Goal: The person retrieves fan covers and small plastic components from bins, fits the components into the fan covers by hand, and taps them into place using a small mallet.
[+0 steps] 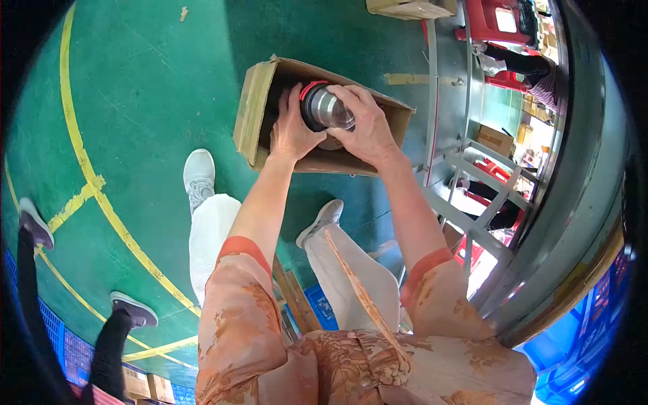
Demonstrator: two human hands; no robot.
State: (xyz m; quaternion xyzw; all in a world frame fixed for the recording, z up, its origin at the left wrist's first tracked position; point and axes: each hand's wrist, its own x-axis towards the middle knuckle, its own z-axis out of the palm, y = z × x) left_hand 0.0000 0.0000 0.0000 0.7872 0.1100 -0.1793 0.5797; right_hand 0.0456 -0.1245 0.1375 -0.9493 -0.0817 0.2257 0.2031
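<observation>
Looking down from the head view, your left hand [291, 131] and right hand [368, 128] both grip a shiny steel container [326, 108] above the open cardboard box [260, 101]; it's probably slick, rigid, so hold its sides.

A factory or warehouse floor: green painted concrete [148, 101] with yellow lane lines [101, 196] at left, cardboard cartons [412, 8] at the top edge, a grey metal rack frame [472, 223] at right, blue plastic crates [567, 364] lower right.

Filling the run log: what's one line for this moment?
left hand and right hand hold steel container | over open cardboard box | green floor
</observation>
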